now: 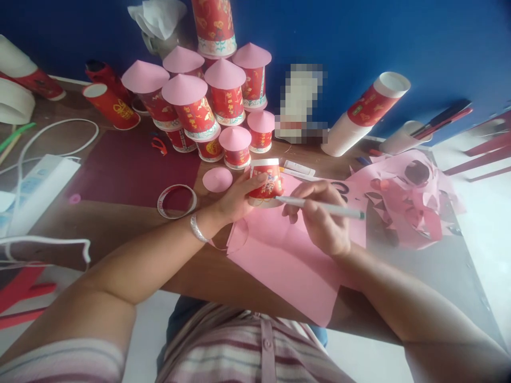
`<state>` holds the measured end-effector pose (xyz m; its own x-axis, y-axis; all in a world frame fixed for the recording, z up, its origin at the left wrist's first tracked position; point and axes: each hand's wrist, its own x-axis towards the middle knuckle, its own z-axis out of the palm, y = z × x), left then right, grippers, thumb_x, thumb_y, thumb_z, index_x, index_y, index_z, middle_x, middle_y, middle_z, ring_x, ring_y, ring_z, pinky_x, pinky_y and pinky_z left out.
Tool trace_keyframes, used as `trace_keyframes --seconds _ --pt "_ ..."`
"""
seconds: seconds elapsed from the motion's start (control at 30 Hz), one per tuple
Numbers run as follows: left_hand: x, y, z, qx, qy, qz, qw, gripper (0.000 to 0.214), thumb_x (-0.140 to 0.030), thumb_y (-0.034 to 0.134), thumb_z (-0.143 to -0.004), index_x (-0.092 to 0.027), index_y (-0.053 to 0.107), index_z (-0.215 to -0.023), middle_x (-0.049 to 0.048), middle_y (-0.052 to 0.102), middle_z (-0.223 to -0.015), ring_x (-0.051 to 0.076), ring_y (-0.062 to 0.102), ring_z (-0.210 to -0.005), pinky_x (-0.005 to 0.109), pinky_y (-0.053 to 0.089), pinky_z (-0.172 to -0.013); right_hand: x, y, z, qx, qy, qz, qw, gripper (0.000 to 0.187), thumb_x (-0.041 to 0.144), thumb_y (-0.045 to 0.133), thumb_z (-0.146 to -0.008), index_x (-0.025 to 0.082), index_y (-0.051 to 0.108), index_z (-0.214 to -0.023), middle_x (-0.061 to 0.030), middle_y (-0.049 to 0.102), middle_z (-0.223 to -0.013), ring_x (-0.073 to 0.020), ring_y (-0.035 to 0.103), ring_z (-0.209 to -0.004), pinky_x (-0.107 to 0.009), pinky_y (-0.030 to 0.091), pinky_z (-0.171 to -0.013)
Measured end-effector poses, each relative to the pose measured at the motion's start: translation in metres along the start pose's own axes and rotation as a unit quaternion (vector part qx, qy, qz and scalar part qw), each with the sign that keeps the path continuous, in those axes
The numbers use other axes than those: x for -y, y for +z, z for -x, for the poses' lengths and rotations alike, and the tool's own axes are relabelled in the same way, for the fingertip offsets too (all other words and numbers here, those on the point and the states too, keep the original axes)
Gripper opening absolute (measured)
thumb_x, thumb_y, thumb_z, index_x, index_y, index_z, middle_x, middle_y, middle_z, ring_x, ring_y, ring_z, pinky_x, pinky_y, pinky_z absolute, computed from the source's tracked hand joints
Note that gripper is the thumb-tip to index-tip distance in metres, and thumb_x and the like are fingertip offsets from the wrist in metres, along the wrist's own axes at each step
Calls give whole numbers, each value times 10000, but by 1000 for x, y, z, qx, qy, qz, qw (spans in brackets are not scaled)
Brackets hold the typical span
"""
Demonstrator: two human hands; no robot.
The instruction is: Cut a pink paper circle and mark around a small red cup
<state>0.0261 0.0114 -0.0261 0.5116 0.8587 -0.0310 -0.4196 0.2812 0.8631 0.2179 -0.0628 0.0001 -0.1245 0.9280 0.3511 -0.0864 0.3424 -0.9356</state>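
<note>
My left hand (235,199) grips a small red paper cup (266,181) standing upside down on a pink paper sheet (287,260). My right hand (321,218) is closed on a white pen (323,207), its tip against the cup's rim at the paper. A silver bracelet sits on my left wrist. A loose pink paper cone (217,179) lies just left of the cup.
Several red cups capped with pink cones (207,101) are stacked behind. A tape roll (176,201) lies to the left, pink paper scraps (411,202) to the right. Sleeves of cups (367,111) lean on the blue wall. White cable and a power strip (35,186) lie far left.
</note>
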Motion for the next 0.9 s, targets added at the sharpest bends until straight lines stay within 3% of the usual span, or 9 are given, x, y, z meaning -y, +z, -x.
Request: trace_keyframes --seconds 0.03,0.1,0.17,0.23,0.33,0.5,0.7,0.9 --pt "0 0 0 0 -1 6 1000 537 -667 895 -815 -193 760 -1028 81 773 -940 295 777 -964 482 651 -935 1 1 4 40 -35 66 996 181 472 627 -1103 313 709 -1082 -28 748 -856 -211 738 -712 -398 651 -638" --pt "-1 1 1 -5 0 12 1000 535 -645 906 -814 -201 764 -1077 77 791 -1001 281 776 -1011 449 644 -959 2 3 9 86 -168 172 967 119 383 619 -1100 325 717 -1134 -52 772 -931 -225 779 -809 -391 667 -677" --pt "-1 2 2 -22 10 1 1000 529 -634 910 -817 -205 769 -1092 78 805 -1051 278 775 -1044 434 636 -981 1 5 12 124 -264 238 926 81 301 657 -1071 314 700 -1138 -51 775 -944 -208 774 -788 -350 653 -644" --pt "0 3 2 -35 19 -11 999 509 -614 912 -831 -211 766 -1106 71 810 -1077 271 772 -1059 423 627 -993 -1 7 12 137 -305 269 903 102 233 683 -1039 300 661 -1113 -25 756 -880 -185 744 -707 -314 619 -585" --pt "3 2 2 -36 36 -32 998 450 -579 891 -881 -214 761 -1111 61 800 -1074 246 761 -1031 391 618 -960 -3 8 9 113 -301 285 903 176 164 680 -1000 298 610 -1090 16 718 -785 -166 705 -626 -287 578 -538" --pt "8 0 2 -45 54 -48 996 398 -566 852 -932 -223 761 -1112 53 787 -1101 232 747 -1050 388 610 -980 -7 4 6 80 -292 308 902 241 147 677 -984 323 628 -1141 21 719 -777 -186 732 -659 -308 589 -550" --pt "5 1 3 -47 61 -71 995 439 -602 828 -939 -210 740 -1116 77 788 -1110 274 756 -1078 442 603 -989 -10 2 3 58 -309 331 890 220 126 698 -976 311 663 -1091 18 720 -777 -165 718 -637 -289 571 -539" --pt "7 2 4 -65 74 -72 992 418 -569 786 -985 -225 714 -1210 61 782 -1224 253 737 -1216 403 587 -1101 -9 0 1 55 -318 354 878 192 106 668 -995 273 633 -1084 25 707 -770 -153 722 -633 -267 573 -542"
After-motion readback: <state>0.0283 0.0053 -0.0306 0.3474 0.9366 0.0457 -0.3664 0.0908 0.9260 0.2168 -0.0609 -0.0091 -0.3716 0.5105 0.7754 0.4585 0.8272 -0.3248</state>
